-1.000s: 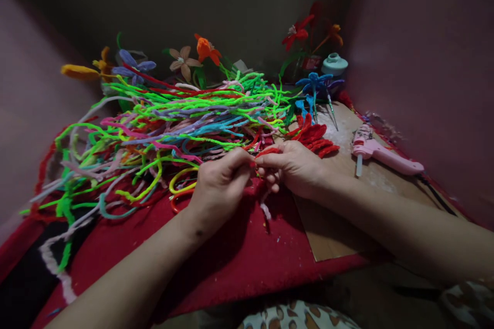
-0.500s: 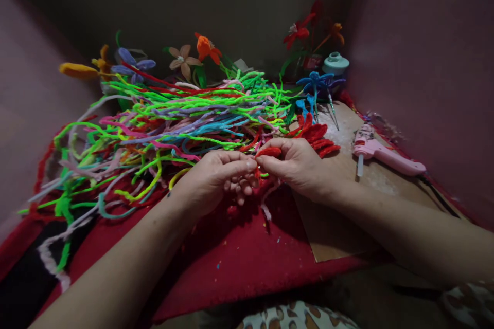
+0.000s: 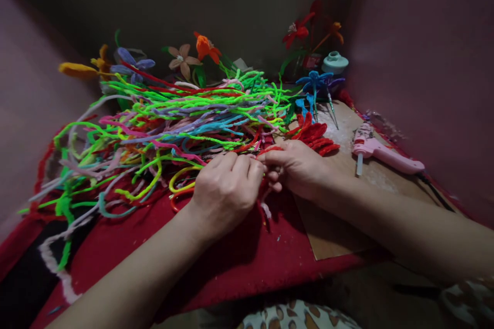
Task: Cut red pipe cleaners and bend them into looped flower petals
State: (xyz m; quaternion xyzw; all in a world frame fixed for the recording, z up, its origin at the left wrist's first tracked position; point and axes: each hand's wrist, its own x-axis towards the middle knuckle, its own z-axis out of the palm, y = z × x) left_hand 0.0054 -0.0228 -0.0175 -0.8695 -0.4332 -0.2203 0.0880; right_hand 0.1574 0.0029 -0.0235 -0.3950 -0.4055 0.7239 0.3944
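A red pipe cleaner (image 3: 271,149) is pinched between the thumb and fingers of my right hand (image 3: 303,167). My left hand (image 3: 230,185), back turned up and fingers curled, meets it from the left and closes on the end of the same piece; its fingertips are mostly hidden. Just beyond my right hand lies a bunch of red looped petals (image 3: 318,138). Yellow and orange scissor handles (image 3: 181,182) show beside my left hand. A large heap of coloured pipe cleaners (image 3: 193,113) spreads out behind my left hand.
On a brown board (image 3: 339,236) at the right lies a pink glue gun (image 3: 393,154) with its cord. Blue pipe-cleaner flowers (image 3: 314,81), an orange flower (image 3: 206,47) and a light teal container (image 3: 335,63) stand at the back. A red cloth (image 3: 231,267) covers the table.
My left hand has rolled over, its back now upward, and moved slightly right against my right hand. More of the scissor handles shows. My right hand keeps hold of the red piece.
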